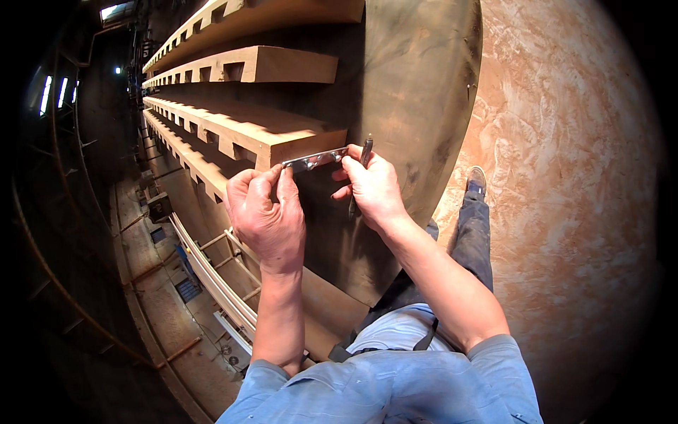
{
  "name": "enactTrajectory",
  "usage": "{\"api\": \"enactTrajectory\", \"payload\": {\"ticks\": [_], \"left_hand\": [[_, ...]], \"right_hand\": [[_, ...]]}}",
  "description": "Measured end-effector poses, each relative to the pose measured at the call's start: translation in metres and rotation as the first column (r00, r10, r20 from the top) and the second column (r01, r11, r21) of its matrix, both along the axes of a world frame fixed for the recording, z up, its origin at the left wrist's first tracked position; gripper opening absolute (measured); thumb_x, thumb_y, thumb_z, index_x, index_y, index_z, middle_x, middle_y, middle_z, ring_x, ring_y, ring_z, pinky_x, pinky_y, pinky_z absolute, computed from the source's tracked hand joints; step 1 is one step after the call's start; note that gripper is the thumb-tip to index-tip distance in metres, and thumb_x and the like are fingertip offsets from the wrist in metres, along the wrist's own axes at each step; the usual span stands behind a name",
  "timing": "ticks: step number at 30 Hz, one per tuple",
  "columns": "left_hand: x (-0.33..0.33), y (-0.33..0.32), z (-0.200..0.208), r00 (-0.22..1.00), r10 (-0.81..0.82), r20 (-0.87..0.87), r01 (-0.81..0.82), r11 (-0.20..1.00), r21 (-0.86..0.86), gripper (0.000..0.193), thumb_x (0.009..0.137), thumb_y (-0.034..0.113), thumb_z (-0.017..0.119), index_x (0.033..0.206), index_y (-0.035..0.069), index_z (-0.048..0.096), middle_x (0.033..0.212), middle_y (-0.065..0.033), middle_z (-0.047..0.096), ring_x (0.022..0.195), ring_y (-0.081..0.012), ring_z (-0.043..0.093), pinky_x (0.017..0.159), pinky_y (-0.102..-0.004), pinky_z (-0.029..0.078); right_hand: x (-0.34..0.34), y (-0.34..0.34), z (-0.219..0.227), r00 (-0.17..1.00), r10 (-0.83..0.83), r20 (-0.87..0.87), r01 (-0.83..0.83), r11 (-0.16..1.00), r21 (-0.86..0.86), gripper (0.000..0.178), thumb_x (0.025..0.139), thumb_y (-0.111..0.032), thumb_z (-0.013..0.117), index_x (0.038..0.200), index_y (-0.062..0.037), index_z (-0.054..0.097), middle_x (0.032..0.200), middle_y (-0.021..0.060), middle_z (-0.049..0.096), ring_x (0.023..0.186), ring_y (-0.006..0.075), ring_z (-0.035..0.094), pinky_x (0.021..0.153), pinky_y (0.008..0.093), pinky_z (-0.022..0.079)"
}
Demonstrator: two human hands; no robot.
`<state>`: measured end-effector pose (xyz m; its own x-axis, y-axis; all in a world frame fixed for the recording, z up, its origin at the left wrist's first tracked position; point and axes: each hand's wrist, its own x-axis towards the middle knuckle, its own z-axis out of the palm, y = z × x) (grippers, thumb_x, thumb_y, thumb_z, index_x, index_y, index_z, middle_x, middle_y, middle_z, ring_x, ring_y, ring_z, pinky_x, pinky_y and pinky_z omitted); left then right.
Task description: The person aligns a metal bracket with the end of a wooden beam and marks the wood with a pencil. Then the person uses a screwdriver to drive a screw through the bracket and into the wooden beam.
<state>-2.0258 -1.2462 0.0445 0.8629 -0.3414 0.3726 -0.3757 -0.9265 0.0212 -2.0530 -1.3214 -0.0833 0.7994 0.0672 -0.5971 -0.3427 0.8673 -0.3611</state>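
Left hand [266, 212] pinches the left end of a flat metal bracket [316, 158] w/ fingers curled, holding it against the end face of a notched wooden beam [247, 129]; right hand [369, 185] presses fingertips on the bracket's right end & grips a dark pencil-like tool [365, 152], tip up. More notched beams [247, 67] stack above, running off into the dark at left. Tool's lower part is hidden behind the hand, bracket holes hard to make out.
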Motion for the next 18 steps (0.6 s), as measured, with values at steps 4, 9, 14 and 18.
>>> {"api": "enactTrajectory", "payload": {"ticks": [4, 9, 14, 18], "left_hand": [[0.001, 0.003, -0.004, 0.996, -0.040, 0.080, 0.030, 0.993, 0.115, 0.018, 0.079, 0.005, 0.081, 0.092, 0.003, 0.068, 0.101, -0.0105, 0.059, 0.099, -0.0258, 0.056, 0.086, -0.0366, 0.047], [0.005, 0.009, -0.021, 0.994, -0.034, 0.102, 0.028, 0.998, 0.056, 0.039, 0.079, 0.005, 0.080, 0.112, 0.002, 0.061, 0.116, -0.0156, 0.054, 0.108, -0.0297, 0.055, 0.092, -0.0400, 0.047], [0.009, 0.015, -0.027, 0.999, 0.000, 0.046, -0.001, 1.000, 0.028, 0.064, 0.080, 0.004, 0.077, 0.136, -0.004, 0.047, 0.128, -0.0223, 0.050, 0.118, -0.0375, 0.053, 0.099, -0.0451, 0.046], [0.008, 0.011, -0.026, 0.999, 0.032, -0.003, -0.032, 0.999, -0.015, 0.066, 0.082, 0.005, 0.076, 0.139, -0.006, 0.045, 0.132, -0.0244, 0.048, 0.118, -0.0395, 0.054, 0.102, -0.0461, 0.045]], "right_hand": [[0.003, -0.002, 0.001, 1.000, 0.027, 0.008, -0.027, 0.999, -0.046, 0.035, 0.100, -0.012, 0.056, 0.129, 0.0074, 0.056, 0.111, 0.0124, 0.063, 0.088, 0.0158, 0.062, 0.057, 0.0261, 0.060], [0.005, 0.007, -0.010, 1.000, 0.030, 0.005, -0.029, 0.989, -0.147, 0.023, 0.099, -0.015, 0.057, 0.111, 0.0033, 0.063, 0.085, 0.0095, 0.064, 0.063, 0.0146, 0.065, 0.053, 0.0297, 0.059], [0.002, 0.001, -0.002, 0.996, 0.086, 0.006, -0.082, 0.970, -0.230, 0.026, 0.099, -0.015, 0.057, 0.117, 0.0039, 0.061, 0.097, 0.0137, 0.063, 0.066, 0.0167, 0.065, 0.055, 0.0294, 0.058], [0.002, -0.004, 0.002, 0.988, 0.151, 0.012, -0.142, 0.951, -0.275, 0.025, 0.097, -0.014, 0.058, 0.114, 0.0030, 0.062, 0.103, 0.0187, 0.062, 0.068, 0.0255, 0.068, 0.063, 0.0355, 0.057]]}}
